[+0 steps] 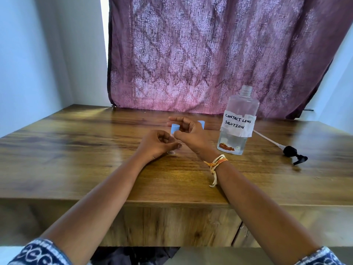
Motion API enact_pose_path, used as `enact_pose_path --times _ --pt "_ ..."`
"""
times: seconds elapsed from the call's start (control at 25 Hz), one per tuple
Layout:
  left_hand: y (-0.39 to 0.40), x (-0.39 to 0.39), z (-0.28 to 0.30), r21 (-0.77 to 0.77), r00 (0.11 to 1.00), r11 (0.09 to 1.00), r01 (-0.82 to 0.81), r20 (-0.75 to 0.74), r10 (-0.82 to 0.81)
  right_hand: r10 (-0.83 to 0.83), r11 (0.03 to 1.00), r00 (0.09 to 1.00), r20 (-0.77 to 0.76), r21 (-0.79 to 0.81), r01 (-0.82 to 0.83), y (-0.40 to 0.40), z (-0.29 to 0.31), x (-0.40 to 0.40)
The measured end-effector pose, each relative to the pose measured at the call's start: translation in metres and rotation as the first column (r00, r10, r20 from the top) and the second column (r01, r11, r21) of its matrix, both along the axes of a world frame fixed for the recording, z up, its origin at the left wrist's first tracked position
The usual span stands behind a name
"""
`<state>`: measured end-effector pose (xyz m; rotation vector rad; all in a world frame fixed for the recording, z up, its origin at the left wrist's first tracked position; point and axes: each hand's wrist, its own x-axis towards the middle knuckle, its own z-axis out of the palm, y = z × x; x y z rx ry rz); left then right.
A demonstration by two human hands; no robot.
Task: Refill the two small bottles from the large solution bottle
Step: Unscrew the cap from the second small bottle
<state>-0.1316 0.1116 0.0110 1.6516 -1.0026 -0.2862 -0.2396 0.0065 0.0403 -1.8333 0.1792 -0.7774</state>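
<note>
The left hand (pixel 159 144) curled its fingers round a small clear bottle (pixel 171 152) standing on the brown wooden table (pixel 76 150); the right hand (pixel 188 133) pinched its pale blue cap (pixel 175 128). A second blue cap (pixel 201 123) showed behind. A careless twist might tip the little bottle. Well to the right stood the large clear plastic bottle (pixel 238 123), uncapped, its white tape reading "CONTACT LENS SOLUTION"; a knock would spill it.

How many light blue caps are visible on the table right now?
2. One light blue cap stands just left of the right hand; the other light blue cap peeks out behind that hand. The bottles under them are mostly hidden.
</note>
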Motion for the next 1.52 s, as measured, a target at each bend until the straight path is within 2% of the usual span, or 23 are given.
enact_pose_path --times 0.24,0.44,0.64,0.88,1.08,1.28,1.52 --pt "-0.0001 -0.0011 0.0011 0.014 0.999 1.000 -0.019 0.034 0.018 -0.158 0.987 0.987 0.042 0.044 0.156 -0.0020 -0.0029 0.0059" --pt "-0.0009 -0.0015 0.0002 0.012 1.000 1.000 -0.029 -0.001 0.029 -0.045 0.997 0.999 0.016 0.063 0.044 -0.0025 -0.0039 0.0043" --pt "-0.0013 -0.0020 0.0001 0.010 0.999 0.999 -0.030 0.013 0.030 -0.141 0.990 0.989 0.055 0.040 0.138 0.0012 -0.0035 0.0059" --pt "-0.0013 -0.0001 -0.0007 0.018 0.999 0.999 -0.038 0.005 0.037 -0.074 0.996 0.996 0.044 0.047 0.072 -0.0028 -0.0040 0.0059" --pt "-0.0016 -0.0023 0.0004 0.018 0.999 0.999 -0.046 0.021 0.046 -0.102 0.993 0.994 0.047 0.055 0.100 -0.0013 -0.0023 0.0054" --pt "-0.0021 -0.0021 0.0004 0.025 0.998 0.998 -0.053 0.034 0.052 -0.018 0.998 0.999 0.042 0.066 0.016 -0.0034 -0.0044 0.0060" --pt "-0.0012 -0.0025 0.0010 0.043 0.997 0.997 -0.058 0.056 0.056 -0.065 0.996 0.996 0.055 0.060 0.062 -0.0023 -0.0039 0.0056"
